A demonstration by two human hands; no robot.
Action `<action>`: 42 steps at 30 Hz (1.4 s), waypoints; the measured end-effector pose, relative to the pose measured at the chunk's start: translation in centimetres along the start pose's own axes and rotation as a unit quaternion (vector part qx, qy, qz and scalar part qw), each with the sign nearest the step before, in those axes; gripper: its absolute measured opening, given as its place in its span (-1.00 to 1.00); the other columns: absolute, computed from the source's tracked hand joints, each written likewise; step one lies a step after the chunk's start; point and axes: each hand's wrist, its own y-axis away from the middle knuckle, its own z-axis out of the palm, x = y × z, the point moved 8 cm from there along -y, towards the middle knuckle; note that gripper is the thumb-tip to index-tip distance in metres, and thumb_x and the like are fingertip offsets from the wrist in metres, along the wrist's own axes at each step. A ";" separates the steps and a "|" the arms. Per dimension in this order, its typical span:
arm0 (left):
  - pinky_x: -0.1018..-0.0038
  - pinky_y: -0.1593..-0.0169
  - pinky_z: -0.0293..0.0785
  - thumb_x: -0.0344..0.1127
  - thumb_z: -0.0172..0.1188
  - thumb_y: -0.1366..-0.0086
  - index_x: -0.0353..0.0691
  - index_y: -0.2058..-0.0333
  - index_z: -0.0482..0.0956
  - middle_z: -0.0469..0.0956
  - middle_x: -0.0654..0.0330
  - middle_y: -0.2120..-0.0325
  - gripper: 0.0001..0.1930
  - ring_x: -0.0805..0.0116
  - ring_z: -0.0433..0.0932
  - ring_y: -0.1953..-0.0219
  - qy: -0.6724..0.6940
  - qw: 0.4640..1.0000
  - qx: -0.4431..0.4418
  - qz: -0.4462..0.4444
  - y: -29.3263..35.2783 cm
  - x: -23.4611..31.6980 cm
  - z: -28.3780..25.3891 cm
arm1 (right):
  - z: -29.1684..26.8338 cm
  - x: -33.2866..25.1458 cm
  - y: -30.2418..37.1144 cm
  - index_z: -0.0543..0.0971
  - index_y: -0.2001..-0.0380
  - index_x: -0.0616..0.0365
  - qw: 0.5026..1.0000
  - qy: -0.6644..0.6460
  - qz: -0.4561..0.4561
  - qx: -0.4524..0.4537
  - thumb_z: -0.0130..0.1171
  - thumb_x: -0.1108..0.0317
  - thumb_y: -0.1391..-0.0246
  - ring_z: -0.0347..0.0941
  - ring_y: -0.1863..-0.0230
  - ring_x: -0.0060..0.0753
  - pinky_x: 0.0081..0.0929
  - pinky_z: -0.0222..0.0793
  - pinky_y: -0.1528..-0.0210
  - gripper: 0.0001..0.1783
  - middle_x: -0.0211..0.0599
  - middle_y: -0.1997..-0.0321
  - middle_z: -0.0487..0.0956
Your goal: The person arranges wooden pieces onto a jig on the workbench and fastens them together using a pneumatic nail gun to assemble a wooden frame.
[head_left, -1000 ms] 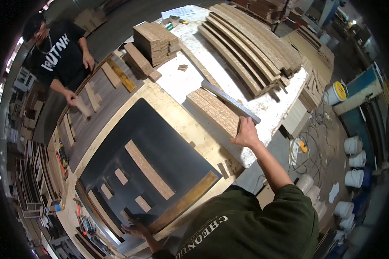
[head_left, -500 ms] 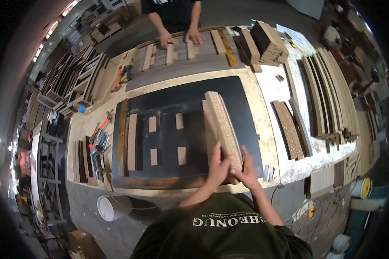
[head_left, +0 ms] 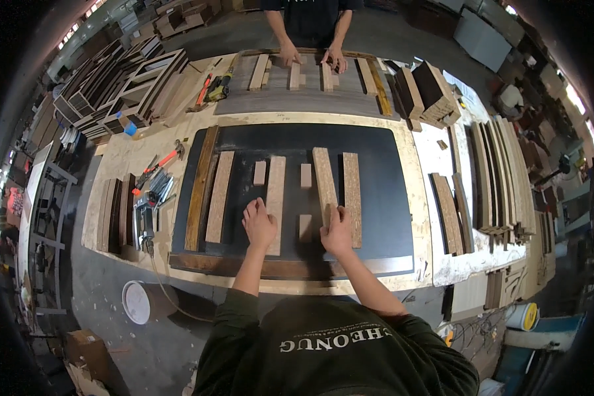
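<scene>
A dark rectangular panel [head_left: 376,158] lies on the workbench in front of me, framed by brown wooden rails along its left and near edges. My left hand [head_left: 260,226] is at the near part of a pale wooden strip [head_left: 277,181], fingers apart, not wrapped round it. My right hand [head_left: 338,232] grips the near end of another wooden strip [head_left: 323,168], which slants slightly; my fingers hide that end. Outside these two strips lie a left strip [head_left: 220,195] and a right strip [head_left: 352,198]. Short wooden blocks [head_left: 305,175] show between them.
Across the bench a person's hands [head_left: 334,58] work on a grey panel [head_left: 270,99] with similar strips. A hammer [head_left: 168,158] and an air tool [head_left: 145,221] lie at the left. Stacked wooden strips [head_left: 498,178] stand at the right. A white bucket [head_left: 137,302] is on the floor.
The strips I held together in both hands are apart on the panel now. My left hand has moved left to one; my right hand is on the other. My view has shifted.
</scene>
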 end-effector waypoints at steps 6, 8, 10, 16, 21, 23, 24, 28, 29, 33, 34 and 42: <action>-0.19 -0.26 -0.12 -0.03 0.16 -0.16 -0.33 -0.28 -0.06 -0.04 -0.07 -0.30 -0.14 -0.09 -0.08 -0.33 0.006 0.996 -0.054 0.072 2.2 -0.8 2.6 | 0.1 -1.4 1.8 0.21 -0.20 0.17 0.992 0.113 0.020 -0.058 0.27 0.34 0.18 0.20 -0.18 0.18 -0.12 0.25 -0.15 -0.19 0.04 -0.21 0.19; -0.19 -0.27 -0.15 -0.09 0.17 -0.14 -0.36 -0.27 -0.03 -0.06 -0.07 -0.30 -0.16 -0.09 -0.09 -0.34 0.026 0.995 -0.012 0.091 2.1 -0.7 2.4 | 0.3 -1.4 2.3 0.22 -0.20 0.15 0.991 0.117 0.036 -0.060 0.28 0.31 0.18 0.20 -0.17 0.18 -0.12 0.24 -0.16 -0.19 0.02 -0.20 0.21; -0.19 -0.27 -0.16 -0.14 0.18 -0.10 -0.37 -0.27 -0.02 -0.06 -0.06 -0.30 -0.15 -0.10 -0.10 -0.34 0.038 0.995 -0.014 0.091 1.5 -1.0 2.5 | 1.3 -1.5 2.8 0.19 -0.23 0.03 0.988 0.136 -0.025 -0.061 0.28 0.29 0.15 0.15 -0.22 0.14 -0.12 0.17 -0.23 -0.18 0.05 -0.23 0.20; -0.21 -0.27 -0.16 -0.21 0.21 0.07 -0.33 -0.26 0.02 -0.03 -0.02 -0.30 -0.10 -0.08 -0.12 -0.35 0.033 0.992 -0.045 0.114 0.7 -0.2 3.0 | 1.8 -1.5 3.6 0.21 -0.23 0.04 0.990 0.094 -0.083 -0.056 0.25 0.21 0.07 0.15 -0.24 0.13 -0.10 0.12 -0.26 -0.23 0.13 -0.23 0.22; -0.21 -0.20 0.02 -0.18 0.20 0.16 -0.31 -0.22 0.09 0.07 -0.07 -0.24 -0.10 -0.08 0.02 -0.29 0.014 0.983 0.109 0.145 0.8 0.3 2.5 | 1.7 -1.1 3.8 0.23 -0.21 0.07 0.992 0.073 -0.058 -0.087 0.22 0.20 0.04 0.17 -0.23 0.16 -0.14 0.18 -0.22 -0.27 0.13 -0.26 0.19; -0.19 -0.16 0.11 -0.19 0.17 0.14 -0.32 -0.21 0.12 0.11 -0.07 -0.22 -0.13 -0.09 0.02 -0.29 0.010 0.996 0.043 0.076 0.0 0.9 1.6 | 0.7 -0.5 3.4 0.26 -0.18 0.11 0.994 0.025 -0.099 -0.041 0.21 0.19 0.03 0.18 -0.22 0.17 -0.15 0.19 -0.21 -0.31 0.09 -0.28 0.17; -0.20 -0.19 0.07 -0.17 0.15 0.10 -0.30 -0.23 0.11 0.10 -0.03 -0.25 -0.14 -0.08 -0.04 -0.32 -0.036 0.995 0.056 0.074 -0.2 -1.9 3.1 | -0.1 -1.9 3.2 0.26 -0.18 0.10 0.991 -0.010 -0.127 -0.043 0.19 0.18 0.02 0.17 -0.24 0.16 -0.16 0.19 -0.22 -0.31 0.08 -0.30 0.15; -0.20 -0.20 0.03 -0.08 0.12 -0.05 -0.23 -0.28 0.04 0.04 0.03 -0.30 -0.16 -0.05 0.01 -0.32 -0.078 0.995 0.008 0.055 -0.4 -2.5 4.9 | -9.4 3.2 1.7 0.30 -0.15 0.08 0.992 -0.027 -0.102 0.063 0.19 0.24 0.06 0.18 -0.24 0.08 -0.20 0.19 -0.23 -0.35 -0.05 -0.29 0.20; -0.18 -0.21 0.03 -0.04 0.11 -0.10 -0.22 -0.28 0.05 0.04 0.03 -0.30 -0.19 -0.04 0.02 -0.31 -0.104 0.994 0.006 0.039 -0.1 -1.9 4.3 | -12.6 5.4 1.7 0.32 -0.13 0.08 0.993 -0.034 -0.069 0.092 0.18 0.26 0.06 0.19 -0.23 0.07 -0.20 0.19 -0.23 -0.37 -0.06 -0.28 0.21; 0.00 -0.20 0.10 -0.01 0.10 -0.19 -0.26 -0.21 0.21 0.16 -0.05 -0.23 -0.31 -0.05 0.12 -0.26 -0.010 0.967 0.118 0.225 3.9 5.3 3.0 | -23.7 18.9 2.9 0.36 -0.10 0.06 0.971 0.028 0.086 0.223 0.15 0.29 0.09 0.22 -0.21 0.03 -0.21 0.19 -0.23 -0.40 -0.07 -0.23 0.29; 0.05 -0.20 0.13 -0.04 0.11 -0.19 -0.29 -0.18 0.27 0.21 -0.07 -0.20 -0.35 -0.05 0.15 -0.24 0.050 0.941 0.114 0.313 6.2 9.0 2.6 | -27.0 22.2 3.9 0.37 -0.10 0.06 0.952 0.068 0.129 0.267 0.16 0.29 0.10 0.23 -0.21 0.01 -0.21 0.18 -0.23 -0.40 -0.07 -0.21 0.31; 0.03 -0.21 0.05 -0.07 0.07 -0.20 -0.24 -0.10 0.35 0.30 -0.05 -0.11 -0.46 -0.01 0.23 -0.18 0.019 0.916 -0.063 0.395 14.3 27.3 13.4 | -34.7 41.3 5.6 0.51 0.04 0.01 0.938 0.113 0.289 0.155 0.15 0.16 0.00 0.45 0.05 -0.08 -0.25 0.37 -0.01 -0.57 -0.18 0.07 0.54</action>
